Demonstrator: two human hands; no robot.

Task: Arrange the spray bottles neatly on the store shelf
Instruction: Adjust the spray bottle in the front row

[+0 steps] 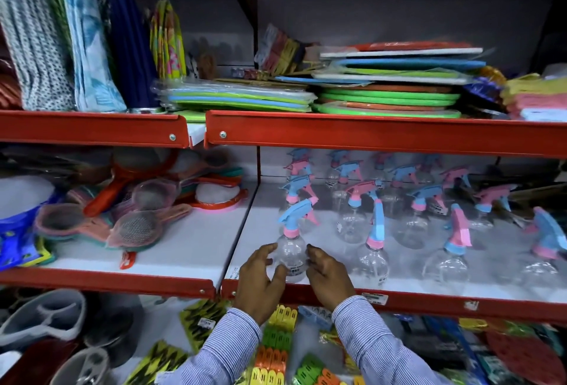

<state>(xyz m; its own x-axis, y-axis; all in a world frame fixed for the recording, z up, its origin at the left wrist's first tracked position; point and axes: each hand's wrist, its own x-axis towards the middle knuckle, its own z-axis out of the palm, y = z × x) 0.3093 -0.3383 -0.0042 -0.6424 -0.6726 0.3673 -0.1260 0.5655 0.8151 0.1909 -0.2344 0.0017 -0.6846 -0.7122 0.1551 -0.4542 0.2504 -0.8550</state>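
A clear spray bottle (292,251) with a blue trigger head and pink collar stands upright at the front left of the white shelf (334,231). My left hand (259,280) cups its left side and my right hand (329,274) cups its right side, fingers touching the round body. Behind it several more bottles (299,191) line up toward the back. To the right stand several others with pink or blue heads, such as one (375,254) close by and one (451,262) further right, heads turned various ways.
The red shelf lip (399,300) runs below my hands. Left section holds mesh strainers (138,228). The upper shelf (368,133) carries stacked mats and cloths. Clothes-peg packs (276,351) hang below between my sleeves.
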